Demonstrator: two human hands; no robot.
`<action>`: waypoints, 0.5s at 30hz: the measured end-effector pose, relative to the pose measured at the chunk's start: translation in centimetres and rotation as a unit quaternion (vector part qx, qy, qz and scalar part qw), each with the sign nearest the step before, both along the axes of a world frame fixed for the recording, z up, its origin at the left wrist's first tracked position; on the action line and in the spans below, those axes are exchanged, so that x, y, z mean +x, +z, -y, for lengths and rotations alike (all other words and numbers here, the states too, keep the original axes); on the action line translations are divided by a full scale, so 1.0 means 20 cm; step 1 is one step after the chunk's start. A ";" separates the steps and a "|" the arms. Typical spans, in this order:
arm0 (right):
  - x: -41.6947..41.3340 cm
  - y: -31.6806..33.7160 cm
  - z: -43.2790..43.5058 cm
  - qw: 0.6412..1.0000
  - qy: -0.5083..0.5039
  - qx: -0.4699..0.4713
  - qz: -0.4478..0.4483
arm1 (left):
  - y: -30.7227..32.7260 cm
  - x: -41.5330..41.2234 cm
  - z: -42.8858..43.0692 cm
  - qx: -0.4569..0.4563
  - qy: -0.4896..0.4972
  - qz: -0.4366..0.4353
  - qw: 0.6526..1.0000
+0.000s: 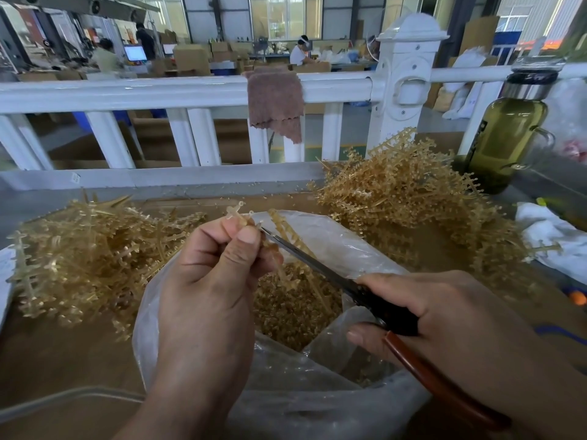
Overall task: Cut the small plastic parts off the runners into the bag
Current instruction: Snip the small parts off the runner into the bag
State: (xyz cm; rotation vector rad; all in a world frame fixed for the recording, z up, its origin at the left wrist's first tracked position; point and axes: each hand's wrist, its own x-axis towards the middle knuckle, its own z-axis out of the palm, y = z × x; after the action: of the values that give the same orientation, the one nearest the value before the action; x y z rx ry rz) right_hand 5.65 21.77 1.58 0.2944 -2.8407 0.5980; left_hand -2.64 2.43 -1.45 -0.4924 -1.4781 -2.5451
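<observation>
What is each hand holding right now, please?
Left hand: closed, pinching a runner above the bag.
Right hand: closed, gripping the scissors.

The workshop is lit brightly by daylight admitted through far windows point(287, 17); shadows are kept soft. The rail point(127, 90) is bowed by wide-angle distortion, and detail is smeared toward the edges.
</observation>
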 end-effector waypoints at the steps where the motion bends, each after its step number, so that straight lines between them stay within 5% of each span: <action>1: 0.00 0.00 0.00 1.000 0.000 0.002 -0.002 | 0.00 0.00 0.00 0.000 0.001 -0.001 1.000; 15: 0.01 0.00 0.01 1.000 -0.010 0.004 0.004 | 0.00 0.01 -0.01 0.010 0.010 0.017 1.000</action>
State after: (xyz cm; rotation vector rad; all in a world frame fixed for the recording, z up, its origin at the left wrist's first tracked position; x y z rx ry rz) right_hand 5.80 21.51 1.64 0.2641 -2.8516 0.5852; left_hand -2.53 2.57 -1.53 -0.4315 -1.4599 -2.5621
